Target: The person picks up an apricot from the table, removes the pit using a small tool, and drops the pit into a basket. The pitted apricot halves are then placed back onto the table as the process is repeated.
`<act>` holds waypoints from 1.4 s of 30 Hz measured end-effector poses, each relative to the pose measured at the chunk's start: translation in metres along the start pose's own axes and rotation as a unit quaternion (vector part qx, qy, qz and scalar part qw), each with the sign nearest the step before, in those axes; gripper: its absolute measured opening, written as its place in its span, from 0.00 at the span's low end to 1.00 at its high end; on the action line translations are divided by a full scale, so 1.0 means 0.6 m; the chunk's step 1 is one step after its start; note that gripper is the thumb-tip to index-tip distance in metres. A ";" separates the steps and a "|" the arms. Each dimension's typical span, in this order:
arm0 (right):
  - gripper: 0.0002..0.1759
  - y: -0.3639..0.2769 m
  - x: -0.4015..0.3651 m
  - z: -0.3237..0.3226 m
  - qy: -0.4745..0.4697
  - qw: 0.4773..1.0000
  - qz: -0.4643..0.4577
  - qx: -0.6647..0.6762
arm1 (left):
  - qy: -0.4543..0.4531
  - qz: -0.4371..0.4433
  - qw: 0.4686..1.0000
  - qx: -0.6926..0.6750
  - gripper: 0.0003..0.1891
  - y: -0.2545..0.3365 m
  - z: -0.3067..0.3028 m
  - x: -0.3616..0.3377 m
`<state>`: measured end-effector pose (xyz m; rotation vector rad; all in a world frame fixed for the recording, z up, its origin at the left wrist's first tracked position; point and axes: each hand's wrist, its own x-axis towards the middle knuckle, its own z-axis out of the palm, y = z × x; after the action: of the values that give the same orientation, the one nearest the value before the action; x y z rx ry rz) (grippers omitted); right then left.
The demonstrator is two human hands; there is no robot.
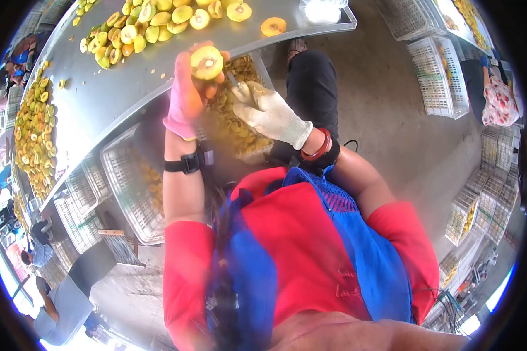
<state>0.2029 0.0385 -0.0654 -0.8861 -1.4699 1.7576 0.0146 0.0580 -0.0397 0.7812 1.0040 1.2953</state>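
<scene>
My left hand (187, 96), in a pink glove, holds up a halved yellow fruit (206, 62) with its cut face showing. Close to its right, my right hand (266, 111), in a white glove, is closed around a small tool (233, 79) whose tip points toward the fruit. Beneath both hands is a crate (262, 70) of peelings or fruit pieces (240, 126). On the metal table (114, 90) ahead lies a pile of halved fruit (152, 26), and one orange half (273, 26) sits near the table edge.
More fruit halves (36, 137) cover the table's left end. White crates (137, 187) stand below the table; others (438, 76) are on the floor at right. A clear container (323, 10) sits at the table corner. Other people (70, 298) are at the left and right edges.
</scene>
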 end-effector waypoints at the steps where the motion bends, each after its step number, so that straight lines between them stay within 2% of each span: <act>1: 0.12 0.003 0.003 -0.002 -0.001 0.996 -0.045 -0.077 | 0.015 0.010 1.000 0.017 0.34 0.000 0.009 -0.013; 4: 0.13 0.001 0.003 -0.005 0.009 0.957 -0.152 -0.245 | 0.061 0.032 0.996 0.052 0.34 0.002 0.048 -0.045; 8: 0.13 0.005 -0.004 0.001 0.037 0.931 -0.209 -0.297 | 0.086 0.050 0.992 0.076 0.34 -0.003 0.069 -0.063; 11: 0.13 0.000 -0.011 0.009 0.036 0.930 -0.237 -0.277 | 0.107 0.084 0.989 0.062 0.32 -0.016 0.080 -0.069; 13: 0.12 -0.017 -0.013 0.013 0.007 0.975 -0.149 -0.166 | 0.098 0.131 0.986 0.039 0.28 -0.031 0.077 -0.064; 14: 0.11 -0.031 -0.016 0.013 -0.021 0.996 -0.047 -0.067 | 0.096 0.163 0.979 0.070 0.29 -0.039 0.073 -0.061; 15: 0.10 -0.040 -0.018 0.014 -0.049 0.997 0.056 0.033 | 0.094 0.195 0.971 0.102 0.31 -0.045 0.070 -0.058; 18: 0.07 -0.044 -0.018 0.017 -0.071 0.993 0.049 0.085 | 0.112 0.250 0.948 0.160 0.33 -0.046 0.077 -0.064; 19: 0.06 -0.028 -0.013 0.018 -0.032 0.997 -0.075 -0.007 | 0.120 0.261 0.942 0.173 0.34 -0.046 0.082 -0.067; 20: 0.06 0.001 -0.002 0.020 0.008 0.976 -0.197 -0.098 | 0.108 0.279 0.938 0.173 0.31 -0.049 0.078 -0.067; 22: 0.07 -0.015 -0.001 0.018 -0.007 0.980 -0.160 -0.116 | 0.083 0.316 0.929 0.173 0.27 -0.063 0.064 -0.063; 23: 0.08 -0.039 -0.012 0.005 -0.063 0.997 -0.001 -0.041 | 0.085 0.318 0.927 0.178 0.29 -0.066 0.063 -0.062; 24: 0.10 -0.060 -0.019 0.001 -0.116 0.980 0.159 0.036 | 0.088 0.321 0.925 0.183 0.32 -0.068 0.061 -0.062; 25: 0.10 -0.063 -0.021 0.003 -0.112 0.983 0.143 0.031 | 0.091 0.323 0.923 0.188 0.34 -0.069 0.060 -0.062; 27: 0.10 -0.065 -0.022 0.005 -0.102 0.989 0.110 0.020 | 0.084 0.316 0.929 0.174 0.31 -0.068 0.062 -0.066; 28: 0.11 -0.042 -0.015 0.008 -0.053 0.992 -0.056 -0.098 | 0.080 0.313 0.932 0.167 0.29 -0.067 0.063 -0.067; 29: 0.11 0.001 -0.003 0.011 -0.002 0.952 -0.219 -0.211 | 0.083 0.318 0.930 0.167 0.29 -0.068 0.064 -0.067; 31: 0.13 -0.001 0.001 0.015 0.007 0.923 -0.286 -0.257 | 0.088 0.329 0.925 0.168 0.30 -0.068 0.068 -0.065; 33: 0.14 -0.030 -0.015 0.007 -0.078 0.984 -0.099 -0.127 | 0.075 0.333 0.927 0.157 0.29 -0.073 0.061 -0.063; 35: 0.17 -0.086 -0.021 -0.004 -0.132 0.983 0.124 0.011 | 0.067 0.329 0.931 0.142 0.29 -0.075 0.057 -0.064; 37: 0.17 -0.082 -0.023 -0.005 -0.118 0.990 0.070 -0.042 | 0.063 0.316 0.939 0.123 0.28 -0.073 0.058 -0.067; 38: 0.16 -0.048 -0.022 0.000 -0.075 0.979 -0.097 -0.163 | 0.063 0.313 0.938 0.134 0.29 -0.070 0.061 -0.068; 40: 0.13 0.000 -0.015 0.010 -0.014 0.920 -0.280 -0.274 | 0.063 0.308 0.936 0.158 0.30 -0.062 0.067 -0.070; 41: 0.11 0.020 -0.007 0.012 0.002 0.914 -0.300 -0.272 | 0.062 0.311 0.936 0.151 0.30 -0.066 0.065 -0.067; 42: 0.10 0.013 -0.008 0.011 -0.026 0.949 -0.237 -0.208 | 0.061 0.315 0.936 0.145 0.31 -0.074 0.062 -0.065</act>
<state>0.1992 0.0300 -0.0719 -0.6118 -1.9387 1.1468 0.0664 0.0162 -0.0593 1.3375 1.1015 1.7786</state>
